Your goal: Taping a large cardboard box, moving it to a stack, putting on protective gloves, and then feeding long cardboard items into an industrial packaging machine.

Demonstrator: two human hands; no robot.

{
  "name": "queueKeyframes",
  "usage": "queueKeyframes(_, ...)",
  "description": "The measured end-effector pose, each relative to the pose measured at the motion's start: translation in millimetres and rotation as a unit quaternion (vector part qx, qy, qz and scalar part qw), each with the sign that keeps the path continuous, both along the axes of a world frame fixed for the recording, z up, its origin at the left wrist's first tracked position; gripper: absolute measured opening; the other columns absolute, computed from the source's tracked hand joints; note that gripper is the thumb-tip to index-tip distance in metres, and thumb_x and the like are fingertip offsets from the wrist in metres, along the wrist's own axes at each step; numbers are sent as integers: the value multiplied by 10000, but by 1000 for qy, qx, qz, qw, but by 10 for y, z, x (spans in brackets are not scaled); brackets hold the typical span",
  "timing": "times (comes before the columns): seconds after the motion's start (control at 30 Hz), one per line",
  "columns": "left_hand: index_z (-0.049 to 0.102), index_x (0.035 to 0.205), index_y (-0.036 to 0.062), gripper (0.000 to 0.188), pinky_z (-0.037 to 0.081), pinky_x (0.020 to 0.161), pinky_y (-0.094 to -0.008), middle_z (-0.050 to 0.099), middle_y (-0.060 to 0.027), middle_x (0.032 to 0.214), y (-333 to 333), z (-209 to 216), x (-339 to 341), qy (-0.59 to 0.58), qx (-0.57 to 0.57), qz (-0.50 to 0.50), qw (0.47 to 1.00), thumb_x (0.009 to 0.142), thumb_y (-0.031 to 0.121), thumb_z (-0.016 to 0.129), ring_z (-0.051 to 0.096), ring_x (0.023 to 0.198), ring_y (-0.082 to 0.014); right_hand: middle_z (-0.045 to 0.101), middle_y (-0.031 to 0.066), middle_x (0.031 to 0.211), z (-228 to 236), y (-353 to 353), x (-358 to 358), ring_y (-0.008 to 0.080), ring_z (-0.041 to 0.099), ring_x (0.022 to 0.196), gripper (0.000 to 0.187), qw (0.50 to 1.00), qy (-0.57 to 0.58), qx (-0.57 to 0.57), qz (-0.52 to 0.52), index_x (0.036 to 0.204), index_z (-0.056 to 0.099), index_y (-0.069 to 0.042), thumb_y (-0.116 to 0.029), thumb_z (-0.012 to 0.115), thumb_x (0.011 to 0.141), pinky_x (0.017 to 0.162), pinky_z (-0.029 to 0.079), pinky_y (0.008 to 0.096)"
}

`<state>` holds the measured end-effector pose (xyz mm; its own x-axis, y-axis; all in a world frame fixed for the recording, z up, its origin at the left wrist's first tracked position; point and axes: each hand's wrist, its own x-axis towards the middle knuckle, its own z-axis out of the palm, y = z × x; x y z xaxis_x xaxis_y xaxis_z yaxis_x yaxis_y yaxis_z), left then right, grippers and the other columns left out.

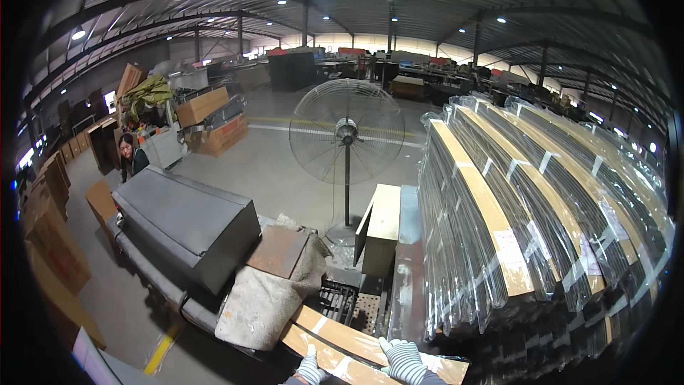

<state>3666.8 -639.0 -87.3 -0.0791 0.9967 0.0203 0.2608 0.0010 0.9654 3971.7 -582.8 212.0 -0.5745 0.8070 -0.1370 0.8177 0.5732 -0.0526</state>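
Observation:
At the lower edge, my left hand (311, 368), in a striped white-and-grey glove, is closed on the near side of a plastic-wrapped bundle (349, 338), thumb on top. The bundle shows long tan cardboard strips and pale tape. Farther right, my gloved right hand (405, 361) lies over the same bundle, its fingers curled over the top. Past the bundle's left end, a grey-white cloth (260, 308) drapes over a machine, with a brown rusty plate (271, 250) on it. A dark roller bed (338, 301) lies beyond the bundle.
Tall stacks of similar wrapped bundles (491, 221) stand close on my right. A large fan (347, 132) stands ahead. A long grey machine housing (189, 217) stretches left, with a person (133, 160) at its far end. Cardboard boxes (214, 128) are piled behind.

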Motion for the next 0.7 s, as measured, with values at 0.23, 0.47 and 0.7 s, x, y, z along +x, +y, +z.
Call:
queueKeyframes(0.23,473,1422,146,595,383,1057,-665,536,-125,1420,292,108,-315,-727,-175,191,636,978,541,501,506,1290,-376,629,190,1137,193,407,-685,339,641,1047,892,995,-32,-84,36,1463,399,-69,-439,775,744,861,518,444)
queueKeyframes(0.47,477,1394,136,601,283,1120,-627,483,-133,1450,967,672,-510,-676,-220,339,616,939,526,530,434,1350,-352,611,175,1015,1722,651,-946,351,611,957,465,943,244,223,31,1135,599,0,-201,687,725,813,491,473)
queueKeyframes(0.7,462,1373,105,631,330,1068,-651,400,-172,1502,820,881,466,-602,-374,155,688,925,542,546,348,1402,-410,583,241,1222,2535,194,613,423,552,1108,519,782,271,487,-279,1239,558,41,-118,714,769,971,430,503)
